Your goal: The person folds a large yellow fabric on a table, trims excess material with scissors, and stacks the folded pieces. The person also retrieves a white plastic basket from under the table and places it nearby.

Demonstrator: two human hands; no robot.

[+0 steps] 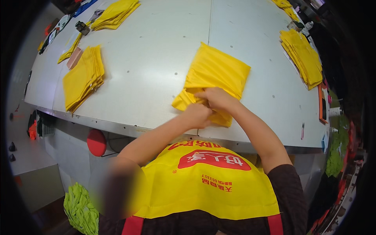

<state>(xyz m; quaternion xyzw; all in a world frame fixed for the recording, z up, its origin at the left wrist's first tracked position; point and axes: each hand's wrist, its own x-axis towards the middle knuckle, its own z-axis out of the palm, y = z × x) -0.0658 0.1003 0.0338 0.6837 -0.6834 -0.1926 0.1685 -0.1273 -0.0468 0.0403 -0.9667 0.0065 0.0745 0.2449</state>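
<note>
A folded piece of yellow cloth (219, 66) lies on the white table (152, 62) in front of me, its near end bunched and partly turned over. My right hand (219, 98) pinches the fabric at its near edge, fingers curled inward. Just below and to the left of it, my left hand (198, 116) is closed on the loose near flap. The two hands almost meet, and the fingertips of both are partly hidden by the folds and by the hands themselves.
Stacks of folded yellow cloth lie at the left (84, 78), back left (113, 15) and right (303, 58). A pink box (74, 58) and a dark bottle (82, 28) stand at the left. Near the right edge are a pen (302, 131) and an orange-rimmed tray (323, 102). A red stool (96, 142) stands below the table.
</note>
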